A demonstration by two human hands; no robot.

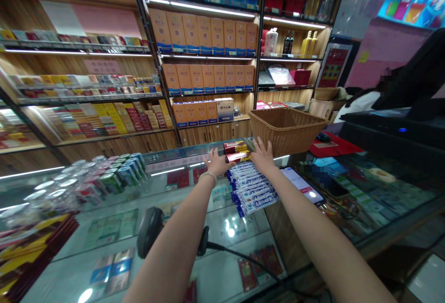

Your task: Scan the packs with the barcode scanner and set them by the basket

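A row of blue-and-white wrapped snack bars (253, 187) lies on the glass counter in front of me. Behind them, at the far end of the row, are several red-and-yellow packets (237, 151). My left hand (216, 164) is at the left side of these packets, its fingers spread and its thumb side against them. On the right side, my right hand (263, 157) has its fingers stretched out over the packets' edge. Both hands flank the far end of the row, and neither is closed around a packet. The undersides of my fingers are hidden.
A wicker basket (288, 131) stands just behind my right hand. A phone (302, 184) lies right of the bars. A black barcode scanner (151, 231) with a cable is near my left forearm. Cans (120, 173) and red-yellow packs (38, 252) stand left. A person's sleeve (358, 106) shows at right.
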